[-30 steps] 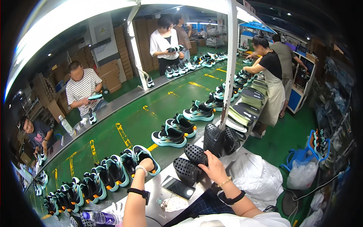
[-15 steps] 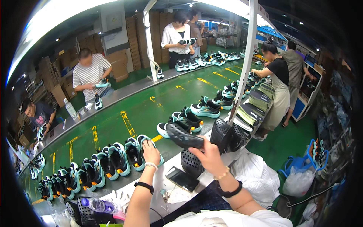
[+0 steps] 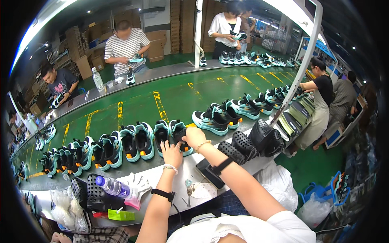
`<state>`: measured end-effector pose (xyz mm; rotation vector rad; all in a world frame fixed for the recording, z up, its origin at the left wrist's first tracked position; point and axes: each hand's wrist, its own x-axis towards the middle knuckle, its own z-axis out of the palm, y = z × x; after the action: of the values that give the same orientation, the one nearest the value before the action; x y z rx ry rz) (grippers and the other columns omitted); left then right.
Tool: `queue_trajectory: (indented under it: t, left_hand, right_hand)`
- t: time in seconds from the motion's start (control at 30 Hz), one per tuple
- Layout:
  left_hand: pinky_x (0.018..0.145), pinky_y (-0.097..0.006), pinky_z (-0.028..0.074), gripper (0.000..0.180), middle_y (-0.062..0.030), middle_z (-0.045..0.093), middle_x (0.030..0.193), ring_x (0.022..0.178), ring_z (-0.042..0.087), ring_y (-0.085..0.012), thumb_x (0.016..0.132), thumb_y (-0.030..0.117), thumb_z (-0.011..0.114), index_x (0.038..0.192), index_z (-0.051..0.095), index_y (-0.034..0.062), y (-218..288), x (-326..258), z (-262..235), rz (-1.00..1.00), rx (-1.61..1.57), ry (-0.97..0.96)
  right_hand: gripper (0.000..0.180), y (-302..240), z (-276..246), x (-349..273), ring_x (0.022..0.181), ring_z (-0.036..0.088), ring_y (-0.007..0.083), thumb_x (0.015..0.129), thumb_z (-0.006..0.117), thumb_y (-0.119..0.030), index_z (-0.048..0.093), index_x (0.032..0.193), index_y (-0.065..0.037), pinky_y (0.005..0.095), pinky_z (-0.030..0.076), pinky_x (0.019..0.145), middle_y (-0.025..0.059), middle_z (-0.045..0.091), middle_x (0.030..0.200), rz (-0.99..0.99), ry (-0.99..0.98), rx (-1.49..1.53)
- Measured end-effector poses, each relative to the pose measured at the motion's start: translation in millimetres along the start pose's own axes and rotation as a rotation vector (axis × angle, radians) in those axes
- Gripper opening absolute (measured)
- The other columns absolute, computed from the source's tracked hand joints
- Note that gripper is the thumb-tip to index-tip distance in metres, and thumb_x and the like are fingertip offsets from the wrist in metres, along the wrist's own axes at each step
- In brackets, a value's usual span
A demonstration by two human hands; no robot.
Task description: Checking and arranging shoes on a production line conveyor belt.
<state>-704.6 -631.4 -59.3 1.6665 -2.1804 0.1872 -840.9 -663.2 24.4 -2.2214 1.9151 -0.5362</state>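
A row of black and teal sneakers [image 3: 144, 141] stands along the near edge of the green belt. My left hand [image 3: 172, 155] rests at the heels of two of them, its fingers bent over the rims and gripping the right-hand sneaker [image 3: 187, 152]. At that sneaker's opening my right hand [image 3: 196, 137] is closed, its fingers reaching down inside. Something dark, apparently a black perforated shoe insert [image 3: 179, 135], fills the opening; fingers partly hide it. More black perforated inserts [image 3: 231, 153] lie to the right of my right forearm.
The white bench [image 3: 235, 182] holds a phone [image 3: 208, 172], a purple-labelled bottle [image 3: 115, 186], a green box [image 3: 120, 215] and other inserts [image 3: 101, 192]. A white post [image 3: 298, 67] rises at right beside stacked fabric pieces [image 3: 299, 112]. Several people work across and along the belt.
My right hand has carried the black perforated insert left and down to the sneaker. My left hand has stayed at the sneakers' heels. The whole view has swung leftward.
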Motion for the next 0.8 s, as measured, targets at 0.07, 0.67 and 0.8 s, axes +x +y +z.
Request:
queue_trajectory:
  t: [0.07, 0.67, 0.8]
  left_hand:
    - [0.11, -0.052, 0.016, 0.041, -0.0102, 0.067, 0.1, 0.122, 0.044, -0.0325, 0.076, 0.032, 0.068, 0.115, 0.065, 0.018, -8.7, -2.8, 3.7, -0.001, -0.045, 0.031]
    - [0.11, -0.049, 0.019, 0.04, -0.01, 0.057, 0.114, 0.123, 0.04, -0.03, 0.07, 0.033, 0.073, 0.102, 0.068, 0.0091, -13.6, -1.3, 13.2, -0.066, -0.112, 0.099]
    - [0.11, -0.05, 0.019, 0.042, -0.012, 0.05, 0.127, 0.125, 0.04, -0.0304, 0.072, 0.028, 0.072, 0.107, 0.065, 0.008, -1.9, 19.4, 11.0, -0.059, -0.119, 0.187]
  right_hand:
    - [0.032, -11.6, 23.4, 15.4, 0.085, 0.067, 0.0317, 0.073, 0.074, -0.031, 0.067, 0.087, -0.002, 0.0406, 0.053, 0.075, 0.0174, 0.068, 0.088, 0.003, 0.03, -0.019]
    - [0.024, -16.1, 98.0, 76.5, 0.097, 0.066, 0.032, 0.079, 0.063, -0.017, 0.069, 0.098, -0.003, 0.0397, 0.053, 0.083, 0.019, 0.068, 0.1, 0.241, -0.208, 0.048]
    - [0.031, 2.4, 71.5, 55.3, 0.085, 0.065, 0.0385, 0.08, 0.062, -0.02, 0.058, 0.104, -0.001, 0.0464, 0.052, 0.074, 0.0203, 0.067, 0.091, 0.092, -0.022, 0.268]
